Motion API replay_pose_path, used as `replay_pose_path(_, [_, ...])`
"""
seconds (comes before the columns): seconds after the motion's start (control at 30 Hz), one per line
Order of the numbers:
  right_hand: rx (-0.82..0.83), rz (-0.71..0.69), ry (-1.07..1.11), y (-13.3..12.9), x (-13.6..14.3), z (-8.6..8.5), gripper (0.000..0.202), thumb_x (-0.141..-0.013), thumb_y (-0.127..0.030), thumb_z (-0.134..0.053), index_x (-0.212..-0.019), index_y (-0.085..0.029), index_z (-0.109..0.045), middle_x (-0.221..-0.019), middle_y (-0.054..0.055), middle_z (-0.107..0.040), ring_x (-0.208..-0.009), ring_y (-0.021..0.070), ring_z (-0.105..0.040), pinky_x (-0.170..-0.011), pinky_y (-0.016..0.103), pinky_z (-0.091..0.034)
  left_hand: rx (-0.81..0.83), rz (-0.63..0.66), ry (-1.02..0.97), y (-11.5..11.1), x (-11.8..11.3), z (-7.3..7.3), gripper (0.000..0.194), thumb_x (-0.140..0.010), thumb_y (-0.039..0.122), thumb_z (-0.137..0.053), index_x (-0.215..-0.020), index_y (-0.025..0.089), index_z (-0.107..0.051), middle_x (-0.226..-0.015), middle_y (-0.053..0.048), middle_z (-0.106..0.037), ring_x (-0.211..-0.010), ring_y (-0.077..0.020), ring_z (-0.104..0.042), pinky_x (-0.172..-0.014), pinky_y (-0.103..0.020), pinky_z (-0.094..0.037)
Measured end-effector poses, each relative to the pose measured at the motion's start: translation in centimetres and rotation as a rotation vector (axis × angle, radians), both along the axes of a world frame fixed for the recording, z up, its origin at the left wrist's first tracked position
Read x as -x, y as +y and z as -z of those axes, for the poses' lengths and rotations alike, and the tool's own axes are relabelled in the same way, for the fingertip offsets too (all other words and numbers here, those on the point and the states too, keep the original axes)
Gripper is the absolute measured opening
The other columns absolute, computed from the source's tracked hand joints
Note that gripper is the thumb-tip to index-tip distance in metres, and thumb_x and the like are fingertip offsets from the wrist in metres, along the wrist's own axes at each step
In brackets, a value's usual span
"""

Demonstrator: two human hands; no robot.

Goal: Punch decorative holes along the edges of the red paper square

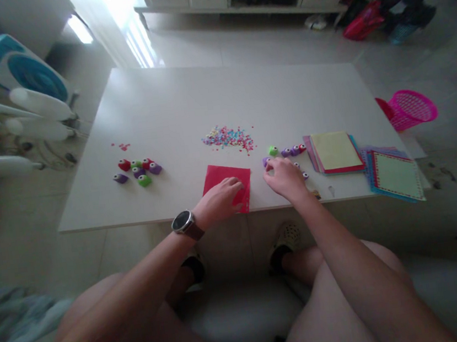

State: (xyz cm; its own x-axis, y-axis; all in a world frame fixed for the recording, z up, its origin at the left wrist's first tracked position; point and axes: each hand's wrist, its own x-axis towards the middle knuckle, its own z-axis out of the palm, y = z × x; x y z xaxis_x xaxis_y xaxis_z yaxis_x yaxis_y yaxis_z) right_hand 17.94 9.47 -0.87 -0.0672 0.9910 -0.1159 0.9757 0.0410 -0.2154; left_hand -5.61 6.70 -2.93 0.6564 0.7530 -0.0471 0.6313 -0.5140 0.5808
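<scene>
A red sheet of paper (217, 176) lies near the table's front edge, with small punched marks along its right side. My left hand (224, 196) rests over it, fingers stretched out and slightly bent, holding nothing visible. To the right, my right hand (285, 178) has its fingertips closed around a small purple paper punch (266, 161), which still appears to be at the tabletop. Around that hand are a green punch (273, 150) and a row of purple punches (290, 151) ending in a red one. Other punches are partly hidden behind the hand.
Colourful paper confetti (230, 137) is scattered mid-table. At left sit several punches (139, 171) and a few red cut-outs (124, 147). Stacks of coloured paper (337, 152) and bordered sheets (398, 175) lie at right. A pink basket (412, 107) stands beyond the table.
</scene>
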Motion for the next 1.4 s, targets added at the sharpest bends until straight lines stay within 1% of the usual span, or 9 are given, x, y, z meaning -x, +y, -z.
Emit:
replay_pose_path(0.13, [0.058, -0.036, 0.013, -0.3, 0.7, 0.7, 0.016, -0.098, -0.026, -0.061, -0.101, -0.019, -0.076, -0.116, 0.014, -0.077, -0.111, 0.0302, -0.067, -0.095, 0.041, -0.051, -0.005, 0.040, -0.006, -0.3, 0.2, 0.7, 0.039, -0.087, 0.021, -0.075, -0.125, 0.020, -0.069, -0.140, -0.015, -0.068, -0.134, -0.0317, -0.062, -0.116, -0.047, -0.053])
replay_pose_path(0.3, [0.151, -0.323, 0.134, -1.1, 2.5, 1.4, 0.015, -0.098, -0.022, -0.063, -0.107, -0.019, -0.074, -0.119, 0.013, -0.074, -0.116, 0.0269, -0.066, -0.102, 0.038, -0.051, -0.027, 0.025, -0.007, -0.4, 0.5, 1.2, 0.044, -0.085, 0.023, -0.079, -0.128, 0.021, -0.068, -0.138, -0.015, -0.068, -0.135, -0.0325, -0.061, -0.117, -0.048, -0.052])
replay_pose_path(0.4, [0.179, -0.405, 0.160, -1.6, 3.2, 1.5, 0.012, -0.098, -0.021, -0.063, -0.105, -0.019, -0.073, -0.117, 0.012, -0.073, -0.116, 0.0257, -0.065, -0.103, 0.037, -0.052, -0.028, 0.009, -0.002, -0.4, 0.4, 1.3, 0.049, -0.083, 0.020, -0.081, -0.130, 0.021, -0.067, -0.141, -0.015, -0.066, -0.140, -0.0328, -0.057, -0.120, -0.048, -0.051])
replay_pose_path(0.57, [0.100, -0.328, 0.152, -1.7, 3.0, 1.5, 0.019, -0.097, -0.021, -0.063, -0.112, -0.019, -0.074, -0.129, 0.014, -0.070, -0.124, 0.0295, -0.061, -0.109, 0.045, -0.051, -0.021, -0.008, 0.039, -0.5, 0.2, 1.2, 0.048, -0.082, 0.014, -0.078, -0.128, 0.021, -0.067, -0.143, -0.014, -0.066, -0.142, -0.0336, -0.056, -0.119, -0.049, -0.052])
replay_pose_path(0.7, [-0.044, -0.166, 0.154, -1.4, 2.6, 2.0, 0.029, -0.094, -0.021, -0.064, -0.122, -0.017, -0.074, -0.158, 0.020, -0.054, -0.146, 0.0376, -0.045, -0.118, 0.055, -0.045, -0.011, -0.013, 0.058, -0.5, 0.1, 1.1, 0.045, -0.081, 0.014, -0.079, -0.125, 0.020, -0.069, -0.142, -0.015, -0.066, -0.140, -0.0350, -0.056, -0.115, -0.048, -0.055])
replay_pose_path(0.8, [-0.062, -0.079, 0.134, -1.2, 2.2, 2.3, 0.037, -0.094, -0.022, -0.065, -0.129, -0.013, -0.071, -0.166, 0.023, -0.046, -0.153, 0.0392, -0.038, -0.125, 0.056, -0.038, -0.012, -0.012, 0.058, -0.5, 0.1, 1.1, 0.042, -0.083, 0.015, -0.077, -0.123, 0.019, -0.070, -0.142, -0.016, -0.066, -0.142, -0.0355, -0.055, -0.115, -0.048, -0.056])
replay_pose_path(0.97, [-0.004, -0.059, 0.137, -0.7, 1.6, 2.3, 0.044, -0.093, -0.016, -0.063, -0.136, -0.011, -0.068, -0.152, 0.022, -0.058, -0.138, 0.0351, -0.054, -0.121, 0.049, -0.043, -0.030, 0.020, 0.032, -0.4, 0.0, 1.2, 0.035, -0.084, 0.015, -0.077, -0.118, 0.019, -0.072, -0.135, -0.013, -0.069, -0.140, -0.0350, -0.055, -0.117, -0.050, -0.054])
replay_pose_path(1.13, [0.041, -0.125, 0.201, -0.2, 1.0, 2.6, 0.042, -0.088, 0.002, -0.051, -0.119, -0.015, -0.075, -0.123, 0.015, -0.068, -0.115, 0.0261, -0.064, -0.107, 0.036, -0.051, -0.049, 0.027, -0.016, -0.3, -0.3, 1.1, 0.017, -0.095, 0.014, -0.066, -0.109, 0.019, -0.074, -0.121, -0.012, -0.073, -0.129, -0.0305, -0.062, -0.115, -0.049, -0.053])
replay_pose_path(1.4, [0.047, -0.138, 0.214, 0.2, 0.4, 2.7, 0.043, -0.089, 0.006, -0.051, -0.119, -0.014, -0.075, -0.123, 0.015, -0.071, -0.111, 0.0247, -0.067, -0.101, 0.033, -0.050, -0.016, -0.040, -0.033, -0.3, -0.3, 1.0, 0.020, -0.092, 0.006, -0.062, -0.101, 0.018, -0.076, -0.110, -0.009, -0.075, -0.112, -0.0245, -0.067, -0.104, -0.040, -0.055])
